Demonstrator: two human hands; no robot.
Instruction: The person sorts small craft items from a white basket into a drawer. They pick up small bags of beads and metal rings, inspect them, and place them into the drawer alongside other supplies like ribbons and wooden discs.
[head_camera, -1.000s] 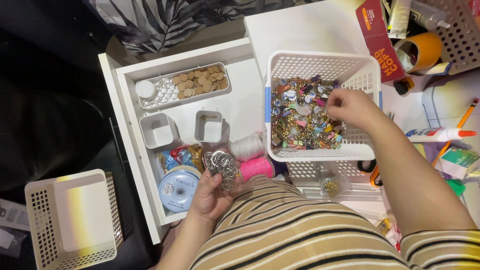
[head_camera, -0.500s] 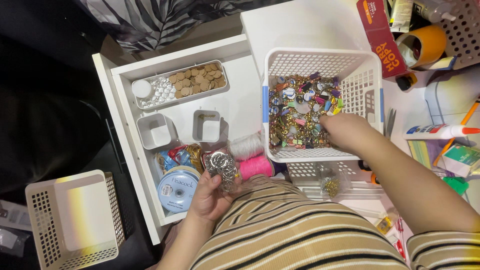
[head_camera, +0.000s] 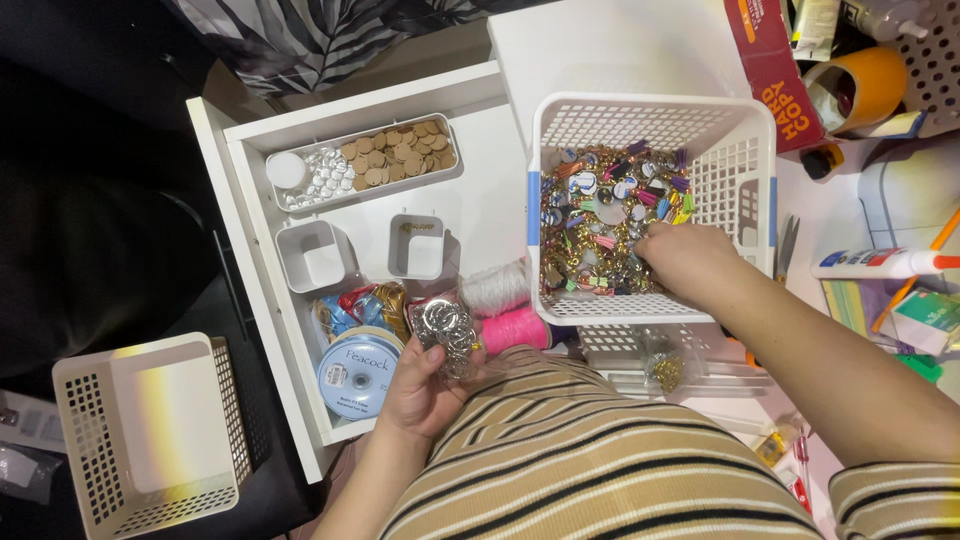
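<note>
Right hand (head_camera: 688, 262): fingers curled down into charms (head_camera: 600, 235), pinch hidden, grip can't tell
Left hand (head_camera: 425, 385): closed round bunch of silver rings (head_camera: 449, 330), over drawer's (head_camera: 480, 200) front edge
Basket (head_camera: 745, 185): white, on drawer's right edge
Charms: heaped on basket floor

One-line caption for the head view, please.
Right hand digs in a white basket of colourful charms; left hand holds a bunch of silver rings over an open drawer.

Bare drawer floor (head_camera: 480, 195) between small cups (head_camera: 416, 245) and white basket (head_camera: 745, 180).
</note>
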